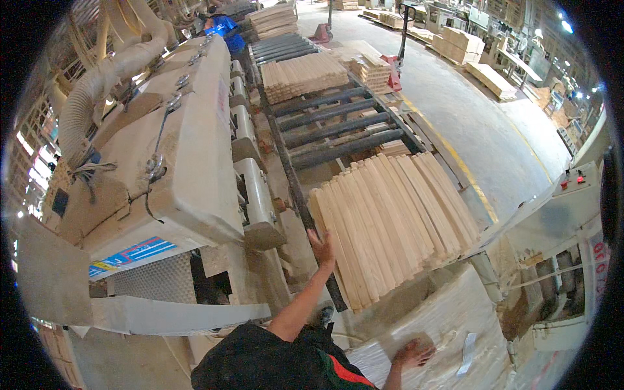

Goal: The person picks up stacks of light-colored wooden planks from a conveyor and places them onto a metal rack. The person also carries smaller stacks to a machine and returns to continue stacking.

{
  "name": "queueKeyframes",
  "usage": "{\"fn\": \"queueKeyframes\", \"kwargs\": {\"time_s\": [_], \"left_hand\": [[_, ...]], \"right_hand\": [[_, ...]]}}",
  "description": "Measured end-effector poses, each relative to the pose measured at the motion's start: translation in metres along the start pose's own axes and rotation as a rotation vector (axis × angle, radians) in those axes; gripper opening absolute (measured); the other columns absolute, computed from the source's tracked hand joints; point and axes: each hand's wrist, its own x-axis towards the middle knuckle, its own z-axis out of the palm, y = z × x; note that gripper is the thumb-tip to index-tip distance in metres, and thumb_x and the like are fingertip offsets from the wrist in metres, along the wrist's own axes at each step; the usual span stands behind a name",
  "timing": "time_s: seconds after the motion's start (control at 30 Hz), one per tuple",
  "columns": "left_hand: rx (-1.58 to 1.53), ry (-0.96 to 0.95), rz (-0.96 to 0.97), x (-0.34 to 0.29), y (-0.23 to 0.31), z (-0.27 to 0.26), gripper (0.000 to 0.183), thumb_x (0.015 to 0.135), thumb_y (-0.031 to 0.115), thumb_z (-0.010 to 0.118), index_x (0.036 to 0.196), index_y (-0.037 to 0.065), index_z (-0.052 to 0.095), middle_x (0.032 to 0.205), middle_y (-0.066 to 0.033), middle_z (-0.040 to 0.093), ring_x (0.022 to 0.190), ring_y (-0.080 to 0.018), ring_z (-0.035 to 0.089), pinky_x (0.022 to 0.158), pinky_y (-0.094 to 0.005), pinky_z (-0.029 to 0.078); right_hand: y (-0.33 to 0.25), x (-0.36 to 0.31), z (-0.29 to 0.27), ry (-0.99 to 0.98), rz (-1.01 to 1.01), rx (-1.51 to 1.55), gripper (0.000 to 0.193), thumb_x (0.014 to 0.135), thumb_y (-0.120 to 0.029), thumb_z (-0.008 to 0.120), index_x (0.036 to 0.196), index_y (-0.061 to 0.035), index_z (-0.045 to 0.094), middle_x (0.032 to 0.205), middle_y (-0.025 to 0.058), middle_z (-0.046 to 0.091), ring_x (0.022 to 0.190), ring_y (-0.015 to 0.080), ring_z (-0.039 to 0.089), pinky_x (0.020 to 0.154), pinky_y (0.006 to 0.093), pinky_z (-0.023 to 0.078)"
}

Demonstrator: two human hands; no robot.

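A wide stack of light wooden strips [390, 221] lies on the near end of a roller conveyor, the strips side by side. My left hand [323, 249] rests at the stack's left side, fingers stretched out and apart, gripping nothing. To the right and nearer to me, my right hand [414, 353] is open over a pale, film-covered surface [455, 305]; whether it touches the surface I cannot tell. A small white strip [466, 354] lies on that surface, just right of my right hand.
Dark rollers [344, 140] run away from me to another wood stack [304, 75]. A big beige machine [195, 156] with a ribbed hose [78, 120] stands along the left. At right is a control box [559, 208]. Farther off are a red pallet jack [394, 73] and a person in blue [224, 29].
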Motion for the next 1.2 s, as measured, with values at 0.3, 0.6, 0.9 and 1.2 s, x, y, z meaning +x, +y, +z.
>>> {"fn": "queueKeyframes", "kwargs": {"time_s": [0.3,0.6,0.9,1.2], "left_hand": [[-0.27,-0.305,-0.368,0.014,-0.028,-0.016,0.074,0.089,0.057,0.044,0.14,0.006,0.03,0.139,-0.0101,0.037,0.127,-0.0246,0.034,0.105,-0.0386,0.027],[-0.23,-0.302,-0.418,0.003,-0.029,-0.007,0.08,0.086,0.057,0.05,0.139,0.0,0.026,0.138,-0.0155,0.036,0.124,-0.0275,0.04,0.102,-0.0388,0.034],[0.072,-0.009,0.337,-0.002,0.021,0.006,0.073,0.087,0.047,0.058,0.135,-0.003,0.034,0.135,-0.0208,0.041,0.122,-0.0309,0.043,0.101,-0.0402,0.036],[0.26,-0.381,0.783,-0.005,0.059,0.068,0.016,0.089,0.017,0.059,0.092,0.001,0.062,0.091,-0.0125,0.063,0.091,-0.0283,0.06,0.079,-0.0385,0.048]], "right_hand": [[-0.008,0.002,-0.015,0.078,-0.048,0.101,0.065,0.092,-0.05,0.044,0.141,-0.0092,0.032,0.147,0.0146,0.028,0.134,0.0323,0.028,0.105,0.048,0.026],[-0.006,0.001,-0.01,-0.002,0.021,0.092,0.063,0.092,-0.049,0.044,0.141,-0.0109,0.032,0.145,0.0167,0.03,0.133,0.0342,0.029,0.105,0.0483,0.026],[-0.007,0.006,-0.021,0.002,0.007,0.103,0.06,0.091,-0.048,0.047,0.137,-0.0095,0.038,0.143,0.0188,0.032,0.131,0.0356,0.031,0.104,0.0497,0.027],[-0.01,0.008,-0.02,-0.07,0.063,0.125,0.062,0.089,-0.044,0.05,0.138,-0.0092,0.036,0.143,0.0196,0.032,0.132,0.0361,0.03,0.105,0.0502,0.024]]}}
